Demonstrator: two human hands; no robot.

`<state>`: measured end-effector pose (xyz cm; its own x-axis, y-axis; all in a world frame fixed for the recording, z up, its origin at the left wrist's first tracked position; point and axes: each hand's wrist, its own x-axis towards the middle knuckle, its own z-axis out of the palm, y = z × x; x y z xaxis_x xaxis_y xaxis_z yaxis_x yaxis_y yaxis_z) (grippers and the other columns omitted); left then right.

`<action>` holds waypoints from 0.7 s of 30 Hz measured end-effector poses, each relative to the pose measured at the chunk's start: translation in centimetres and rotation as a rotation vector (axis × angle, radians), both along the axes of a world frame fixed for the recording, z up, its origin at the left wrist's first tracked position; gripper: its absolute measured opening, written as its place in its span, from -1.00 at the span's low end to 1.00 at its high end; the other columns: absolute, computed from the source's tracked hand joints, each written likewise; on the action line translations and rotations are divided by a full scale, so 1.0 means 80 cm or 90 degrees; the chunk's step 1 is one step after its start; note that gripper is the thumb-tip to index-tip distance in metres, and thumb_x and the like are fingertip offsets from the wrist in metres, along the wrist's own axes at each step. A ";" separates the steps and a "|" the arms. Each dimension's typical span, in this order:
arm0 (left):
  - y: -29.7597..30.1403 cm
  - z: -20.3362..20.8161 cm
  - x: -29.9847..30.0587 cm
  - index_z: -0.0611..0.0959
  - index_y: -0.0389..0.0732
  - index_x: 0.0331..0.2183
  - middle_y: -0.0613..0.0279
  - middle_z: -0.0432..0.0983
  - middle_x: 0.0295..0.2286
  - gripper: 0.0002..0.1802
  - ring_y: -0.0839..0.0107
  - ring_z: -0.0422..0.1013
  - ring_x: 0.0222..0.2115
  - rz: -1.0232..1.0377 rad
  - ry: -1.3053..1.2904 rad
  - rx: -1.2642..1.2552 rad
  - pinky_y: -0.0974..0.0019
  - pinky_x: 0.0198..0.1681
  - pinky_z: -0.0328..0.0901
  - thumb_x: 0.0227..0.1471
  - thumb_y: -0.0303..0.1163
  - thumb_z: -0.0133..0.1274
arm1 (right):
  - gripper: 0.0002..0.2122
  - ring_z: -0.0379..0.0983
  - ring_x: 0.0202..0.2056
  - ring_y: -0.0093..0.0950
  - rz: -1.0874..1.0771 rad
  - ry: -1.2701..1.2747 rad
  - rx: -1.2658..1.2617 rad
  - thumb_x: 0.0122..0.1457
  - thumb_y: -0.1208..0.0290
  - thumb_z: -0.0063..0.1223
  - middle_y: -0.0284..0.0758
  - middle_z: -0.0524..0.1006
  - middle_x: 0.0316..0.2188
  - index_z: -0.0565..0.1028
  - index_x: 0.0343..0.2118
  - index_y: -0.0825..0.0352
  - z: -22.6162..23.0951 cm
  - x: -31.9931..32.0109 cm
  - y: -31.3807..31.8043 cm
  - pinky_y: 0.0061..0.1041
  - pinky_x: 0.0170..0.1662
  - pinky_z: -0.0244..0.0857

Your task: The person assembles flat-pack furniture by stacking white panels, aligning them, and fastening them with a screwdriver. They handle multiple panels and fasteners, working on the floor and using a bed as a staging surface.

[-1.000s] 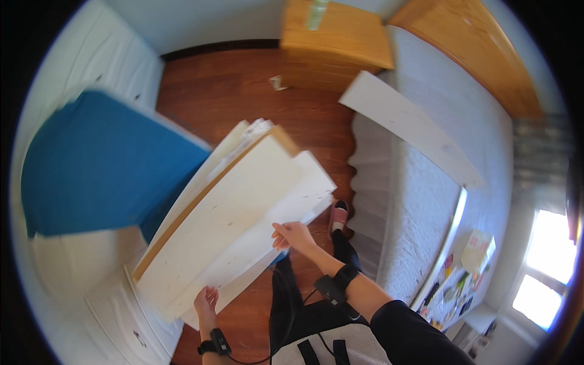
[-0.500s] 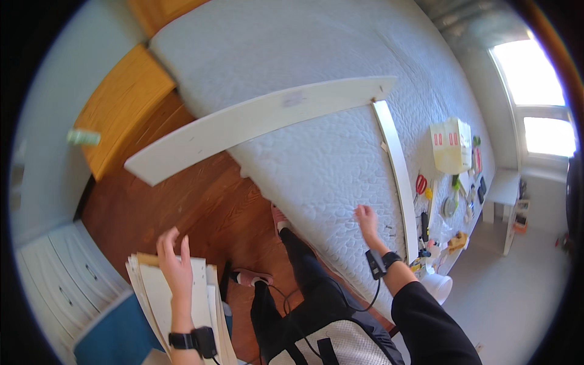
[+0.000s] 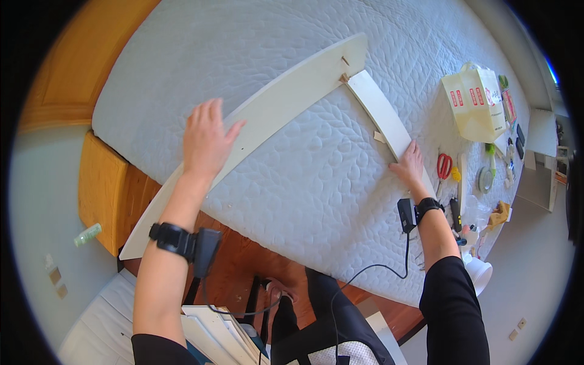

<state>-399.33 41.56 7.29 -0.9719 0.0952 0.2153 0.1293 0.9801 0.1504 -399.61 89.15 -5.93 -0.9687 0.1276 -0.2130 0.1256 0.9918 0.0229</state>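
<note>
A long white board (image 3: 286, 97) lies across a grey quilted mattress (image 3: 292, 170), one end overhanging the mattress edge. My left hand (image 3: 207, 140) hovers over its middle with fingers spread, holding nothing. A shorter white board (image 3: 380, 112) meets the long one at a right angle near two wooden dowels (image 3: 344, 70). My right hand (image 3: 409, 165) rests flat on the near end of that short board. A small wooden piece (image 3: 379, 137) lies beside it.
Red-handled scissors (image 3: 443, 165), a roll of tape (image 3: 485, 179), a pale yellow bag (image 3: 474, 103) and small tools lie at the mattress's right side. An orange wooden cabinet (image 3: 103, 194) stands at left. White panels (image 3: 210, 331) are stacked by my legs on the wooden floor.
My view swung from the stacked panels to the mattress. My left hand left the panel stack and rose over the long board; my right hand moved onto the short board.
</note>
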 end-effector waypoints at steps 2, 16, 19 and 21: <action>0.031 -0.015 -0.026 0.44 -0.35 -0.21 -0.06 0.46 -0.22 -0.46 0.07 0.39 -0.19 0.001 -0.063 0.011 0.12 -0.17 0.30 -0.02 -0.06 0.10 | 0.01 0.09 0.14 -0.09 -0.055 -0.053 0.002 -0.38 0.31 0.39 0.02 0.19 0.06 0.00 0.17 0.48 -0.002 -0.019 -0.006 -0.24 0.16 0.06; 0.072 -0.031 -0.066 0.54 -0.26 -0.47 -0.03 0.53 -0.58 -0.50 0.04 0.48 -0.50 0.126 -0.212 -0.029 0.06 -0.46 0.32 -0.15 0.04 0.19 | -0.31 0.34 -0.08 -0.06 0.007 -0.117 -0.009 -0.28 0.40 0.17 0.00 0.33 -0.11 0.18 -0.01 0.53 0.107 -0.013 0.003 -0.20 -0.05 0.30; 0.076 -0.034 -0.062 0.56 -0.25 -0.46 -0.01 0.53 -0.57 -0.46 0.04 0.48 -0.48 0.106 -0.236 0.009 0.06 -0.45 0.32 -0.20 0.09 0.20 | -0.26 0.35 -0.09 -0.05 0.007 -0.156 0.022 -0.27 0.38 0.14 0.05 0.34 -0.11 0.15 0.04 0.58 0.159 0.011 0.015 -0.20 -0.05 0.32; 0.077 -0.037 -0.059 0.57 -0.24 -0.46 0.00 0.54 -0.57 -0.45 0.03 0.48 -0.48 0.105 -0.252 0.037 0.06 -0.45 0.32 -0.22 0.10 0.21 | -0.19 0.34 -0.07 -0.05 -0.001 -0.145 0.033 -0.29 0.36 0.15 0.08 0.33 -0.10 0.08 0.09 0.61 0.179 0.039 0.013 -0.22 -0.03 0.31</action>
